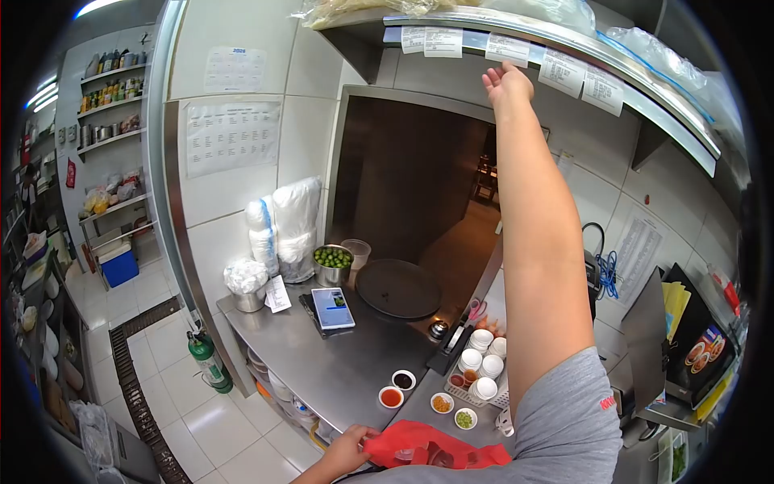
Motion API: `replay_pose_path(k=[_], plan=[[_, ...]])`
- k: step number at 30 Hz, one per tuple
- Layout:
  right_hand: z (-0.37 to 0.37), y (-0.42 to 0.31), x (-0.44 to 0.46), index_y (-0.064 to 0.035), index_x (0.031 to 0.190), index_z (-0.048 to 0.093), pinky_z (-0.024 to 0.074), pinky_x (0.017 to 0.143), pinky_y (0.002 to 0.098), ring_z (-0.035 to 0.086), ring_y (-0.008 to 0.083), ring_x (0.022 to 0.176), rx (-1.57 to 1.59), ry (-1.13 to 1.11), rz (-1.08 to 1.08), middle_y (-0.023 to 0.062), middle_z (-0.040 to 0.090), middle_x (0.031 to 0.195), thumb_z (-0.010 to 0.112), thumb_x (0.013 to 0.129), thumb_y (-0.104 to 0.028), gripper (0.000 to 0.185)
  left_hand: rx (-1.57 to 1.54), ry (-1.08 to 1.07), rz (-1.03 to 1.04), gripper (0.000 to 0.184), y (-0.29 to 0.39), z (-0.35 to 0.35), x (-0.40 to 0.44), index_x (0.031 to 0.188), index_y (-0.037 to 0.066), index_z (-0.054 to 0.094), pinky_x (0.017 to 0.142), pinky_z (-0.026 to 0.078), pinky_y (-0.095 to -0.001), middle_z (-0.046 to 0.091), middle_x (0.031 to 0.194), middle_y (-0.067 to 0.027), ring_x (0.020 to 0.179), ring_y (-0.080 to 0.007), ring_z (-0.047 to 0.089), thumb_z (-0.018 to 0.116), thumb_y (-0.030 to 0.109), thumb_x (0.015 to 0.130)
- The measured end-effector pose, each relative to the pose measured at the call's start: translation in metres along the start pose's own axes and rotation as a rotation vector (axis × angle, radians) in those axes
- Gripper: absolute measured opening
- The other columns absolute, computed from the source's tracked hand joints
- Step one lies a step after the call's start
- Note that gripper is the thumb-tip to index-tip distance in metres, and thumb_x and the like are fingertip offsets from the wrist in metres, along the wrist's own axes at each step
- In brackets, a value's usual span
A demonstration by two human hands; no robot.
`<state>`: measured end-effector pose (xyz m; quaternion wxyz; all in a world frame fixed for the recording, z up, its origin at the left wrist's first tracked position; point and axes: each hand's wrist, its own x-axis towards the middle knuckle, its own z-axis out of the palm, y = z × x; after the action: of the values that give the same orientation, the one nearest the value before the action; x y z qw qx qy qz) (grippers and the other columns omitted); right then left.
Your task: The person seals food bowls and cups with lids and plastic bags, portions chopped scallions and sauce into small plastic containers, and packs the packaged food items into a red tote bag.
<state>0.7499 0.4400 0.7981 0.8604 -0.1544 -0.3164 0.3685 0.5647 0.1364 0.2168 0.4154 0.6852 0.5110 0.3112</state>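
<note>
My right hand [508, 83] is raised at the end of a stretched arm, up to the metal rail under the overhead shelf. Its fingers are loosely bent and apart, with the tips at the lower edge of a printed order slip [508, 50]; a firm grip on it does not show. Down at the counter's front edge, my left hand [348, 449] has its fingers closed on the left side of a red plastic bag [427, 444]. Small cups of red sauce [391, 397], dark sauce [403, 379], orange bits [442, 402] and chopped green pieces [465, 418] stand just beyond the bag.
On the steel counter [322, 367] are a tablet [333, 308], a round black tray [397, 289], a pot of green limes [332, 258] and a call bell [438, 328]. Stacked white cups fill a basket [484, 363]. More slips [563, 71] hang along the rail.
</note>
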Motion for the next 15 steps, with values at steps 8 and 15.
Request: replay_pose_path(k=[8,15], plan=[[-0.097,0.004,-0.076,0.0013,0.119,0.05,0.0528,0.075,0.0347,0.059,0.0215,0.095,-0.532,-0.444,-0.281,0.0139,0.058,0.108,0.069,0.085,-0.023,0.046,0.095,-0.057,0.46,0.03,0.022,0.016,0.036,0.097,0.003,0.068,0.085,0.048,-0.0379,0.062,0.101,-0.0144,0.099,-0.0306,0.059,0.067,0.011,0.069],[-0.026,-0.042,0.068,-0.0024,0.13,0.048,0.0473,0.089,0.054,0.051,0.033,0.115,-0.421,-0.366,0.07,0.0183,0.051,0.128,0.067,0.085,-0.037,0.06,0.122,-0.639,0.334,0.031,0.094,0.029,0.061,0.091,0.002,0.065,0.07,0.051,-0.0333,0.066,0.078,-0.0117,0.071,-0.0212,0.063,0.069,0.031,0.084]])
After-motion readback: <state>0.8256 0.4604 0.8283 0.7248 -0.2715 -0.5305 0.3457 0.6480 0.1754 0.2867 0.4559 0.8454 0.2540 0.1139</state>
